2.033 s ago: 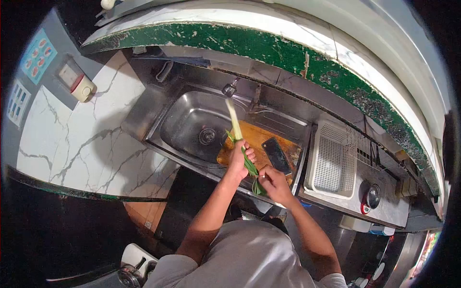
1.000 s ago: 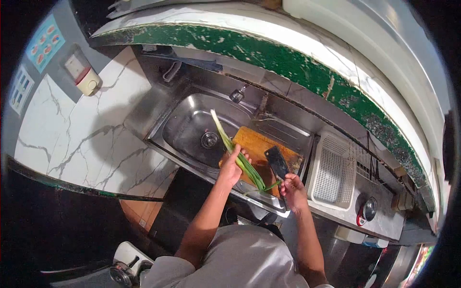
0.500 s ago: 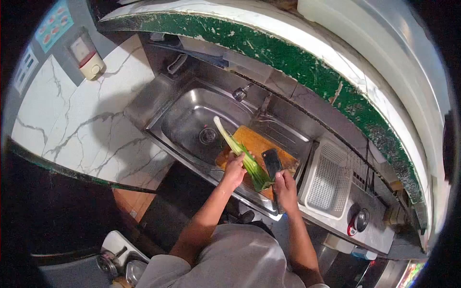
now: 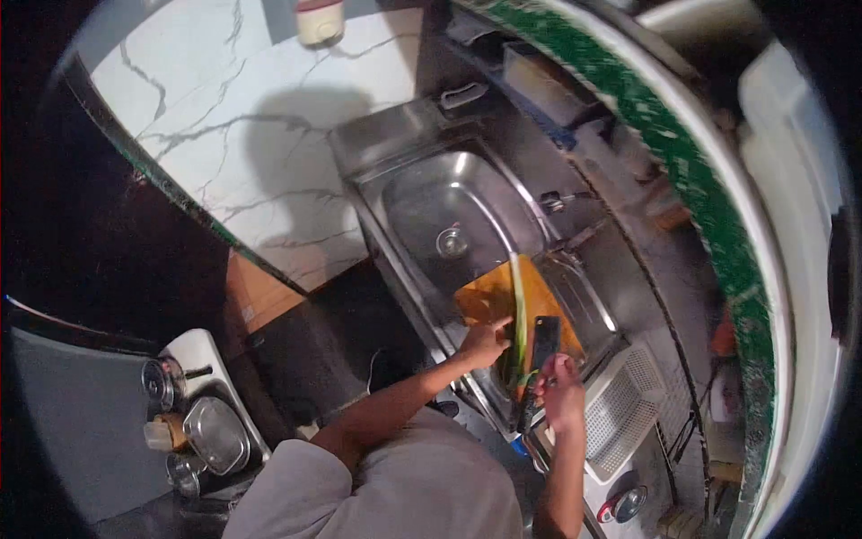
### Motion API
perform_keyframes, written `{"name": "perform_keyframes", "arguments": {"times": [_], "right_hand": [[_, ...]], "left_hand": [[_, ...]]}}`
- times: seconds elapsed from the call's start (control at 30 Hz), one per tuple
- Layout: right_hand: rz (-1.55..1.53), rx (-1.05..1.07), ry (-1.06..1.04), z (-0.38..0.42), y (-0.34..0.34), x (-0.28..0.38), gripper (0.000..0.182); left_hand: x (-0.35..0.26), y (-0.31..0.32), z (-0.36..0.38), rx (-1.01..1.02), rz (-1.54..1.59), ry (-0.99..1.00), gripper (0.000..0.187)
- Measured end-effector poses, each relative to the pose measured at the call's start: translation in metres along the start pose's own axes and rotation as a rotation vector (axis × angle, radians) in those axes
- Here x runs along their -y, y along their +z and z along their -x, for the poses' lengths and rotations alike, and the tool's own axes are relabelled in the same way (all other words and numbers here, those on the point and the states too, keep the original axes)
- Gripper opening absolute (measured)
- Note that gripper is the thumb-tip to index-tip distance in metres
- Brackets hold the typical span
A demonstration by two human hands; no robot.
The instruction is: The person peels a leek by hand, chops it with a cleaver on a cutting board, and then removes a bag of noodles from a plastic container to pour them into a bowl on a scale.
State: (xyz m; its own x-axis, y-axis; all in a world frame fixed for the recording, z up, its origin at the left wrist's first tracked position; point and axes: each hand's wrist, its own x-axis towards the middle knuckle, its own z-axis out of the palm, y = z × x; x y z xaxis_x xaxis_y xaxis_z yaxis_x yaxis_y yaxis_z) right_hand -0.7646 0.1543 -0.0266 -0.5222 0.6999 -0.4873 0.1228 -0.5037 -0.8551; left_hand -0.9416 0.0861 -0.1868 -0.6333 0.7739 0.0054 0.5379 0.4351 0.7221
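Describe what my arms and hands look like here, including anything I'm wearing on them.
Your left hand and right hand show no gloves, and both forearms are uncovered. The left sleeve is short, loose and plain light grey, matching the shirt. The right sleeve can't be made out. Any rings would be too small to tell.

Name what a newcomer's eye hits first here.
Probably the orange board across the steel sink's edge, with the pale green stalk lengthwise over it. Next, the dark, flat cleaver-like tool at the right hand, then the chipped green band curving down the picture's right side.
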Motion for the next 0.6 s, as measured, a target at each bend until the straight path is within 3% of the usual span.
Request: {"name": "perform_keyframes", "arguments": {"times": [0.07, 0.1, 0.17, 0.23, 0.3, 0.33, 0.37, 0.4, 0.43, 0.47, 0.5, 0.53, 0.6], "right_hand": [[0.005, 0.146, -0.159, 0.006, 0.026, 0.016, 0.021], [0.015, 0.145, -0.155, 0.013, 0.047, 0.036, 0.021], [0.111, 0.352, -0.37, 0.021, 0.1, 0.088, 0.019], [0.226, 0.299, -0.588, 0.016, 0.165, 0.139, 0.022], [0.438, 0.29, -1.003, -0.035, 0.225, 0.191, 0.026], [0.687, 0.175, -1.064, -0.068, 0.252, 0.229, 0.031], [0.803, -0.119, -1.227, -0.119, 0.287, 0.259, 0.035], [1.401, -0.481, -1.501, -0.2, 0.308, 0.298, 0.044], [1.7, -0.504, -1.594, -0.265, 0.329, 0.339, 0.054], [1.535, -0.545, -1.71, -0.307, 0.357, 0.354, 0.066], [1.066, -0.393, -1.978, -0.303, 0.397, 0.356, 0.052], [1.073, -0.427, -1.958, -0.279, 0.428, 0.346, 0.052], [1.008, -0.31, -1.146, -0.217, 0.46, 0.302, 0.05]], "left_hand": [[0.028, -0.048, 0.01, 0.356, 0.656, -0.096, 0.06], [0.052, -0.059, 0.019, 0.229, 0.678, 0.051, 0.045], [0.104, -0.089, 0.036, 0.228, 0.703, -0.061, 0.042], [0.179, -0.11, 0.055, 0.16, 0.523, 0.04, 0.036], [0.238, -0.13, 0.077, 0.188, 0.329, -0.105, 0.034], [0.261, -0.145, 0.088, 0.181, 0.274, -0.124, 0.036], [0.28, -0.157, 0.1, 0.177, 0.213, -0.142, 0.039], [0.302, -0.155, 0.117, 0.193, 0.207, -0.13, 0.039], [0.33, -0.146, 0.132, 0.287, 0.237, -0.322, 0.041], [0.35, -0.151, 0.134, 0.378, 0.257, -0.515, 0.045], [0.331, -0.177, 0.133, 0.523, 0.068, -0.566, 0.047], [0.309, -0.203, 0.13, 0.668, -0.125, -0.61, 0.049], [0.412, -0.145, 0.192, 0.617, 0.046, -0.366, 0.049]]}}
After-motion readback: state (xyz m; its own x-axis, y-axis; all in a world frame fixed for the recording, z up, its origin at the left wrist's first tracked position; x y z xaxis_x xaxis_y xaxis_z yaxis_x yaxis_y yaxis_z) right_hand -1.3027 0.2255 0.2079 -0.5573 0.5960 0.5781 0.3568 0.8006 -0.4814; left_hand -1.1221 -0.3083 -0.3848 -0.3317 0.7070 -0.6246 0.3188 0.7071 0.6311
